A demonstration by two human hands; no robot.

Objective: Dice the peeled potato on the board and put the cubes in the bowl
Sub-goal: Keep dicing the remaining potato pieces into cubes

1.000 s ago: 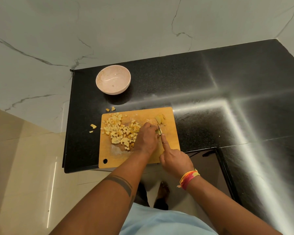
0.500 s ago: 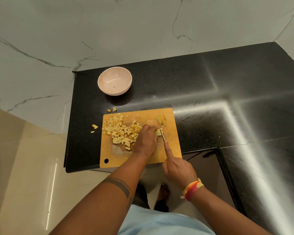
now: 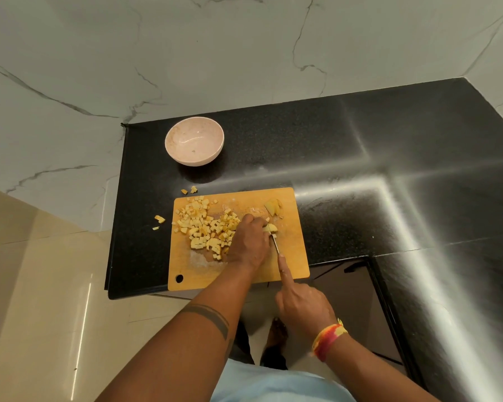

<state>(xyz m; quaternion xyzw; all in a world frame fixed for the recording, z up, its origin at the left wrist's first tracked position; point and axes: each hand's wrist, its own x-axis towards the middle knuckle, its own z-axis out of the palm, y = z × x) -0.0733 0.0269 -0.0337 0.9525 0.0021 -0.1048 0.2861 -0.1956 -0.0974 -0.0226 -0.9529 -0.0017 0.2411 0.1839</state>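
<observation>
Head view — knife (image 3: 275,243) handle hidden

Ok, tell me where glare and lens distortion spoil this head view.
Head view: a bright streak of glare crosses the black counter right of the cutting board; wide-angle bending curves the counter edges and wall lines; the bowl and potato cubes are evenly lit; the knife blade is thin and hard to make out beside the left hand.
</observation>
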